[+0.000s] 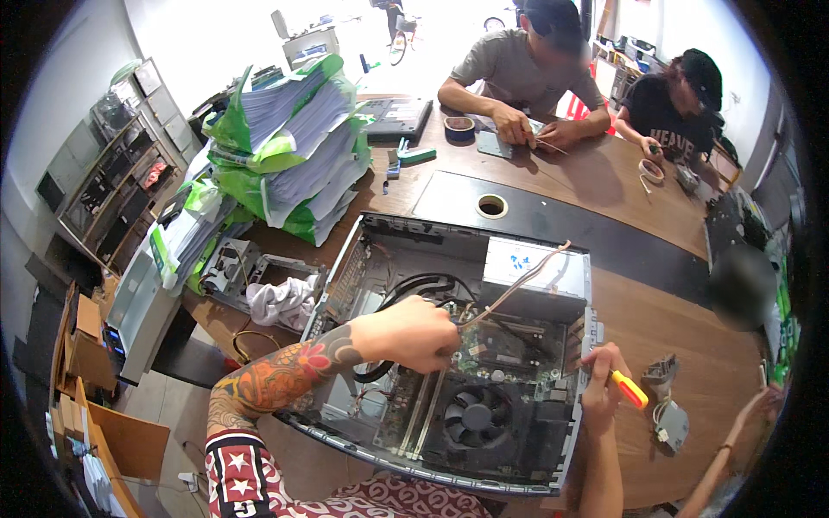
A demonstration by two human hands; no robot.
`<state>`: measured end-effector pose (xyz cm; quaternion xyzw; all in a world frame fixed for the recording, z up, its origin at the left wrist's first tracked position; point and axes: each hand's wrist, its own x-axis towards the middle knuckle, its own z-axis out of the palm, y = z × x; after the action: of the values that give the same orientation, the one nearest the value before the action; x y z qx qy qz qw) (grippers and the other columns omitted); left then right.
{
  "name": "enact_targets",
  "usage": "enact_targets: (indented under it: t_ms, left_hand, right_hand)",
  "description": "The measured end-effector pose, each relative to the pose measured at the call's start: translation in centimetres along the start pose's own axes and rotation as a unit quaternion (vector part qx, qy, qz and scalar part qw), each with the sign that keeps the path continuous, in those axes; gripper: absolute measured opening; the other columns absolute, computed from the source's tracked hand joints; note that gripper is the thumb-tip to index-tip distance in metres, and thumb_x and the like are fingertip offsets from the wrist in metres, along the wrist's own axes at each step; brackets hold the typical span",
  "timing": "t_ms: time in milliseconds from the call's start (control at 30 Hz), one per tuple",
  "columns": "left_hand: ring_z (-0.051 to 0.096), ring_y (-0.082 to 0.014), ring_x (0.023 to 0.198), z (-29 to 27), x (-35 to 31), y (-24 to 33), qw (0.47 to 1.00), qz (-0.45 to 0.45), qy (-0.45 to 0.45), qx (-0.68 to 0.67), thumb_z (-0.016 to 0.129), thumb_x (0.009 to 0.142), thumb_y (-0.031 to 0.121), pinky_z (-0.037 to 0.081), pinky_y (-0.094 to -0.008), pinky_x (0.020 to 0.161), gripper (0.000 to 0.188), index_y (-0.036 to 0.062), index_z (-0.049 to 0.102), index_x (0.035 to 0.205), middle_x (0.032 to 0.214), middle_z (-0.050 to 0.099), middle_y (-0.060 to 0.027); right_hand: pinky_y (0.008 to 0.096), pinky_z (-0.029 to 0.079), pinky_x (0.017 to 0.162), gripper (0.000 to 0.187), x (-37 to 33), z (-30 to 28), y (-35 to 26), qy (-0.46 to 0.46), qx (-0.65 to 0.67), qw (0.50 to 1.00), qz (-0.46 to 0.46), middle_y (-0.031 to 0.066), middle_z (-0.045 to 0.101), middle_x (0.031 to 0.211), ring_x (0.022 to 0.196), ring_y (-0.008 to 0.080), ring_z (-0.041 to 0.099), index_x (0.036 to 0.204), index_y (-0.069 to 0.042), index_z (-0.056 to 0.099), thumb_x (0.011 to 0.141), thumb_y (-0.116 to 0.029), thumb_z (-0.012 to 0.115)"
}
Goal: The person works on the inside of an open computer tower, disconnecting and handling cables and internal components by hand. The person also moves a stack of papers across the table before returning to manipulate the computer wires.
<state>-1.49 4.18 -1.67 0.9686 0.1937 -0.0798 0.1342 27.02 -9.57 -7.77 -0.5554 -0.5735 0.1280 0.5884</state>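
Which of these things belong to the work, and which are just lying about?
Apparently in use:
- open computer case, left hand inside
- yellow-and-red screwdriver, in the right hand

Apparently lying about:
- papers in green wrapping
- white cloth
- closed laptop

- The left hand (pixel 413 335) covers its own fingertips, so I cannot tell what they touch inside the computer case (pixel 393 246).
- I do not see the shaft and the tip of the screwdriver (pixel 633 391); the right hand (pixel 601 390) hides them.
- A round patch (pixel 743 289) at the right is too blurred for me.
- Another forearm (pixel 730 453) is cut off by the lower edge.
- The paper stack (pixel 289 147) partly hides a black device (pixel 399 118).
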Motion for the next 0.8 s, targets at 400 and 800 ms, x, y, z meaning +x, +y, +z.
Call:
enact_targets:
  t_ms: [400,800]
  left_hand:
    - [0.068,-0.0342,0.082,-1.7,-0.7,0.6,0.998,-0.033,-0.045,-0.033,0.069,0.08,0.025,0.054,-0.044,0.07,0.023,0.0116,0.073,0.098,0.088,0.071,-0.0141]
    - [0.068,-0.0296,0.075,-0.9,-0.4,0.5,1.0,0.014,-0.019,0.009,0.072,0.078,0.026,0.053,-0.0411,0.064,0.021,0.0107,0.075,0.091,0.082,0.07,-0.0073]
  right_hand:
    - [0.0313,0.045,0.054,0.024,0.2,0.0,-0.4,-0.005,-0.002,0.999,-0.044,0.0092,0.059,0.069,0.059,0.0188,0.058,0.081,-0.003,0.061,0.101,-0.014,0.053]
    - [0.0348,0.048,0.059,0.019,0.4,0.1,-0.5,-0.023,0.032,0.998,-0.055,0.0141,0.06,0.071,0.063,0.0266,0.061,0.081,0.0,0.058,0.098,-0.007,0.053]
